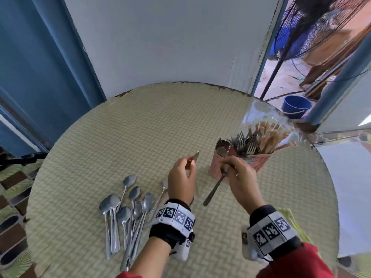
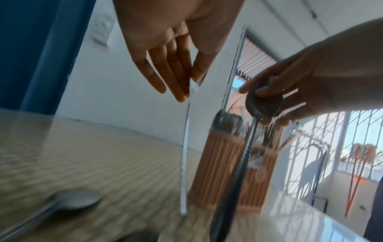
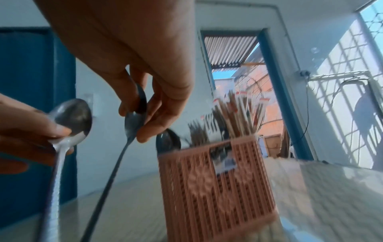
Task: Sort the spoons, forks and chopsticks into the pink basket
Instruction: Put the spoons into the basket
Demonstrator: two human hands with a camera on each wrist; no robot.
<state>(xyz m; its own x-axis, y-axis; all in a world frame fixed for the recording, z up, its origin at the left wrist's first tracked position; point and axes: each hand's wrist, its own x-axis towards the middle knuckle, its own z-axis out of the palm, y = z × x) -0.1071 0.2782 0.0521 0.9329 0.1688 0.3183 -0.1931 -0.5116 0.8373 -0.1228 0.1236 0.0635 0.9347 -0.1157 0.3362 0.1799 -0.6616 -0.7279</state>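
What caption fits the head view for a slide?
Each hand holds a spoon by its bowl, right hand beside the pink basket, left hand above loose spoons.

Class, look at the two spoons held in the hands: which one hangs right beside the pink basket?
The darker spoon pinched by its bowl in the right hand, next to the pink basket; the left hand's shinier spoon is farther away.

Head view looks down on table [image 1: 140,127]; wrist views low, close, somewhat blurred, share pink basket [image 2: 232,165].
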